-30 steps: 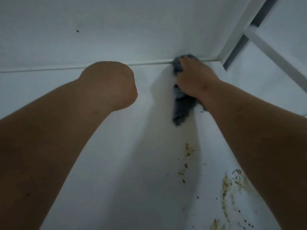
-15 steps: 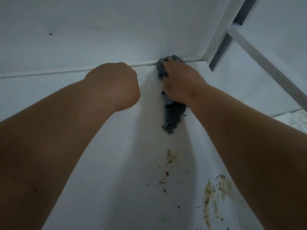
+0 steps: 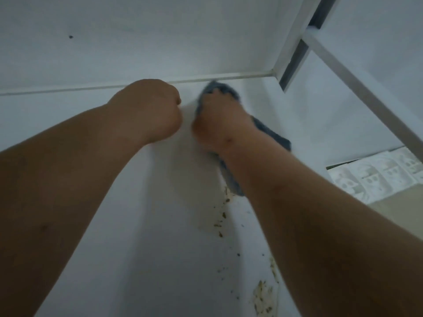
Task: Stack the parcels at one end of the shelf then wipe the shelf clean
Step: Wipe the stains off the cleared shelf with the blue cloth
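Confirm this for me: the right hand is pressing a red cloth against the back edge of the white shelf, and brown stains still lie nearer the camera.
Not quite: the cloth is blue-grey, not red. The head view shows the right hand pressing it against the back edge of the white shelf, with brown stains nearer the camera.

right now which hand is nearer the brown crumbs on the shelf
The right hand, holding the blue cloth whose trailing end almost reaches the brown crumbs. The left hand is a fist farther left, apart from them.
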{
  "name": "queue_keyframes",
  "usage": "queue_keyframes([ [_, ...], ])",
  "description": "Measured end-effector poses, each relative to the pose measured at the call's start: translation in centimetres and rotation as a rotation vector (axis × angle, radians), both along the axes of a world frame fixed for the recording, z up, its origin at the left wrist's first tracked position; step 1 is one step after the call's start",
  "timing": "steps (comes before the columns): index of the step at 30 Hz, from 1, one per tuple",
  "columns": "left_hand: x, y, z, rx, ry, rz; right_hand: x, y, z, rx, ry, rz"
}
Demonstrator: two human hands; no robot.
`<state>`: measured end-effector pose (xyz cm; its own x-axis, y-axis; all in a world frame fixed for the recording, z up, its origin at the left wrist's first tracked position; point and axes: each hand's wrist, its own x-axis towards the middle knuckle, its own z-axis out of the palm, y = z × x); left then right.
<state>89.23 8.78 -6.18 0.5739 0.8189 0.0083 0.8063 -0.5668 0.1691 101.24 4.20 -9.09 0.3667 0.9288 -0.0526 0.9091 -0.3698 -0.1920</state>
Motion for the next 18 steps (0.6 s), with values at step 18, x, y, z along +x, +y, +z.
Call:
queue_keyframes([
  [18, -1.4, -6.4, -0.8, -0.012, -0.051, -0.018, 0.5, -4.8, -0.2, -0.055, 0.015, -0.204],
])
